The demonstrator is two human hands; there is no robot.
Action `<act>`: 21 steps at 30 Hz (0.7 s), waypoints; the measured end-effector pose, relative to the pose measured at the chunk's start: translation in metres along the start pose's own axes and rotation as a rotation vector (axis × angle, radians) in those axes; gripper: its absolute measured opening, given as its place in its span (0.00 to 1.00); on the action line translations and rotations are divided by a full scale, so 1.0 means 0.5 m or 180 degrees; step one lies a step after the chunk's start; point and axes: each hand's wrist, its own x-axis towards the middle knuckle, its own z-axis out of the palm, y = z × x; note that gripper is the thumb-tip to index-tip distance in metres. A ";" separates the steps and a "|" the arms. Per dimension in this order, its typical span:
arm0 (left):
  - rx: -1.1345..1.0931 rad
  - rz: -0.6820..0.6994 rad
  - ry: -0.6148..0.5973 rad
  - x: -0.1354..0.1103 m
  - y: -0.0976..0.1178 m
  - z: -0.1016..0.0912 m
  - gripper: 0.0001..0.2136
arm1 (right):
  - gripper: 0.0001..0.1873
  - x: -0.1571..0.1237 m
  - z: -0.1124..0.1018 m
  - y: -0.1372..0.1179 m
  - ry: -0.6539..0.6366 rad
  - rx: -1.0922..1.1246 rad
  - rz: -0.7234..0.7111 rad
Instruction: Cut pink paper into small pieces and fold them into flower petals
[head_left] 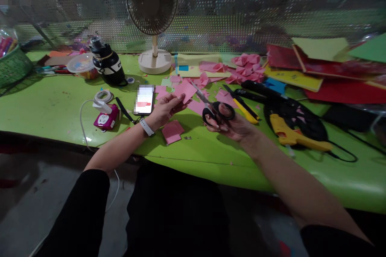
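Note:
Between the thumb and fingers of my left hand [167, 108] is a piece of pink paper [185, 90], held just above the table. My right hand [232, 126] has its fingers through the black handles of a pair of scissors [206, 102]. The blades are parted and point up and left, close to the right edge of the pink paper; whether they touch it I cannot tell. Below my left hand a small stack of pink paper squares [173, 131] lies on the green table [199, 152]. More pink pieces lie behind and under the hands.
Left of my hands are a lit phone [145, 99], a purple power adapter [106, 117], a tape roll [103, 96] and a black bottle [107, 62]. A fan [155, 61] stands behind. To the right are a yellow utility knife [245, 110], a yellow glue gun [297, 136] and folded pink flowers [245, 68].

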 end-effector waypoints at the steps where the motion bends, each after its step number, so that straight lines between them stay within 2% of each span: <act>1: 0.0005 -0.0018 0.0009 0.000 0.000 0.001 0.09 | 0.25 -0.001 0.001 0.000 0.0028 0.0014 -0.0014; 9: 0.0011 0.0053 -0.0086 0.001 -0.003 -0.001 0.09 | 0.25 -0.001 -0.005 0.002 0.0016 0.0028 0.0086; 13: 0.0155 -0.0050 -0.0189 -0.002 -0.008 -0.002 0.11 | 0.26 0.000 -0.008 0.004 0.0101 0.0010 0.0093; 18: 0.0154 -0.0123 -0.0340 -0.007 -0.014 -0.001 0.12 | 0.26 0.000 0.001 0.002 0.0291 -0.0022 0.0041; 21: 0.0157 -0.0139 -0.0291 -0.007 -0.013 -0.001 0.12 | 0.24 -0.001 0.009 -0.002 0.0283 -0.0062 -0.0028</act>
